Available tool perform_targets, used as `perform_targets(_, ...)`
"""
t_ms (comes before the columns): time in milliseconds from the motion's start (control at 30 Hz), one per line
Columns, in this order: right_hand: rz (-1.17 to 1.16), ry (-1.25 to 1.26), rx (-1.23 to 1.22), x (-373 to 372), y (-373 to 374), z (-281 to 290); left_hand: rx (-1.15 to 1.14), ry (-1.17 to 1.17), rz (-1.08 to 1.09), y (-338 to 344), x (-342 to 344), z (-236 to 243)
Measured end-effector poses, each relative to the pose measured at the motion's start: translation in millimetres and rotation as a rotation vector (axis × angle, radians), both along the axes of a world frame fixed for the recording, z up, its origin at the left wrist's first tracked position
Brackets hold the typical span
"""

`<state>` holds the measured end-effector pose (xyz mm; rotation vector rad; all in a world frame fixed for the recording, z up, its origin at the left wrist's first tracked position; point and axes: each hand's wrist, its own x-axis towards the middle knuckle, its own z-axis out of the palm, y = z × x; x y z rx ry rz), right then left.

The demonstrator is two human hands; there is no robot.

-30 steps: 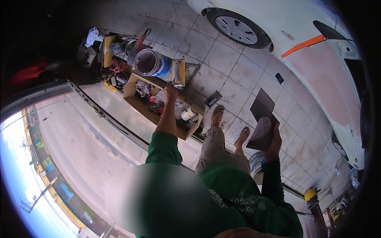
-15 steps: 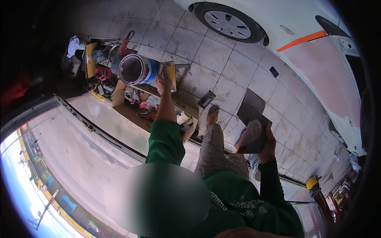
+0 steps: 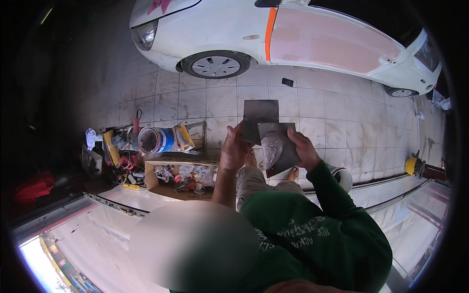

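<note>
There they were, mid-frame: two dark, flat plates! The upper plate (image 3: 261, 110) sat nearly straight, its lower right part covered by the lower plate (image 3: 289, 157), which was tilted, and there, down its left side, spread a smooth, pale greyish-pink paste (image 3: 271, 149)!

Grimy pale tiles cover the floor (image 3: 337, 115) before me, running in a grid beneath a parked white car (image 3: 317, 39). Deep shadow (image 3: 53, 107) fills the far left; bright daylight (image 3: 36, 254) glares at the near left.

Blue bucket (image 3: 167, 139) beside cluttered cardboard box (image 3: 152, 181), white car (image 3: 215, 34) on tiled floor (image 3: 220, 100)
</note>
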<state>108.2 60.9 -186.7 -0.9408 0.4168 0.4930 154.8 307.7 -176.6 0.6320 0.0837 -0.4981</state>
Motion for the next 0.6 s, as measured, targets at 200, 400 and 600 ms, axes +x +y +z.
perform_targets(200, -0.112, -0.082, 0.172, -63.5, -64.0, 55.4, 0.354, -0.015, 0.078, -87.1, -32.2, 27.7)
perform_targets(400, -0.652, -0.232, 0.203, -125.9, -146.0, 103.0, 0.038, -0.155, 0.063, -179.0, -69.3, 94.3)
perform_targets(600, -0.894, -0.364, 0.106, -155.5, -205.5, 124.7, 0.176, -0.394, -0.133, -241.3, -108.9, 108.3)
